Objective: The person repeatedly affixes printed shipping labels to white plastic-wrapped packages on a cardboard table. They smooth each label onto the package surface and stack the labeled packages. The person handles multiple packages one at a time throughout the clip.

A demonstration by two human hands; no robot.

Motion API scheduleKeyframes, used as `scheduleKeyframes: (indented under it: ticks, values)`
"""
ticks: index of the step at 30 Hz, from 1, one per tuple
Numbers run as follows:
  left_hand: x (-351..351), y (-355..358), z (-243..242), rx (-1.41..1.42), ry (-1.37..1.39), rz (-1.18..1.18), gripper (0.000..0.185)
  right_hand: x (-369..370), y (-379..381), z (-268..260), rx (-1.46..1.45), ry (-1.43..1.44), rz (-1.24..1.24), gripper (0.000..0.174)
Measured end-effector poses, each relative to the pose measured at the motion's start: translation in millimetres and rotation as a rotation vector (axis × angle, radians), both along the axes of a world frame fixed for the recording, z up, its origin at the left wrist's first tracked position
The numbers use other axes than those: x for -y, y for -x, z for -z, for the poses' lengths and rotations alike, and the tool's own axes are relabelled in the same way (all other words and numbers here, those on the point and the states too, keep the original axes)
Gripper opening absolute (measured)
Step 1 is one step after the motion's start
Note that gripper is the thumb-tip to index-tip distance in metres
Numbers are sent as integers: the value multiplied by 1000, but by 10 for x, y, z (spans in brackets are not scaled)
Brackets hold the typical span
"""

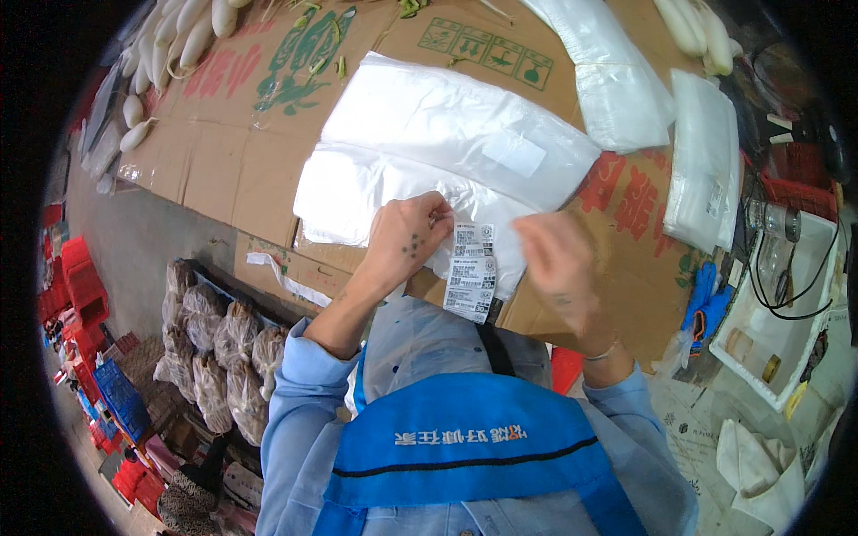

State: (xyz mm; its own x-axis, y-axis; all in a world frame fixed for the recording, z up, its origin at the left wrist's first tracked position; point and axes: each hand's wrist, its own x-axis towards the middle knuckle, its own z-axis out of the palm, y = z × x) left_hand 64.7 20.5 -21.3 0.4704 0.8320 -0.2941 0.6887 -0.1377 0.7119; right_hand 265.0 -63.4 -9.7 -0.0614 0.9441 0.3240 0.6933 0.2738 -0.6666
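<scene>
My left hand (412,231) is over the near part of a stack of white plastic bags (402,167), its fingers curled and thumb drawn in. Whether it pinches the plastic is hidden. Just right of it, a strip of printed adhesive labels (470,275) runs down over the cardboard's near edge towards my apron. My right hand (560,261) is raised on the far side of the strip, fingers bent and blurred by motion; I cannot make out anything in it. A paler rectangular patch (515,153) shows on the upper bags.
Flattened cardboard (221,161) covers the table. White radishes (181,40) lie at far left. Bundled clear bags (623,100) and another bag stack (702,161) lie at right. Beyond are blue gloves (707,301) and a white foam box (734,321). Bagged produce (228,355) stands below left.
</scene>
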Motion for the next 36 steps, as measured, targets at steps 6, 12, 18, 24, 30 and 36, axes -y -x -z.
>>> scheduleKeyframes:
  ticks: [6, 12, 18, 24, 30, 36]
  values:
    - [41, 164, -111, -275, -105, 240, 19, 99, 117, 334, 143, 91, -252, 21]
    - [83, 623, -280, -208, 310, 382, 20, 22, 99, 183, 233, 165, -321, 21]
    - [171, 727, -149, 499, 569, 217, 18, -49, 54, 308, 230, 100, -313, 11]
    - [124, 500, -283, 511, 527, 158, 13, -197, -250, -60, -135, 316, 100, 9]
    - [-45, 126, -250, 243, 384, -19, 11, -89, -137, -214, 3, -96, 214, 12]
    - [58, 264, -344, 582, 272, 359, 11, -54, -228, -14, -67, -76, 379, 62]
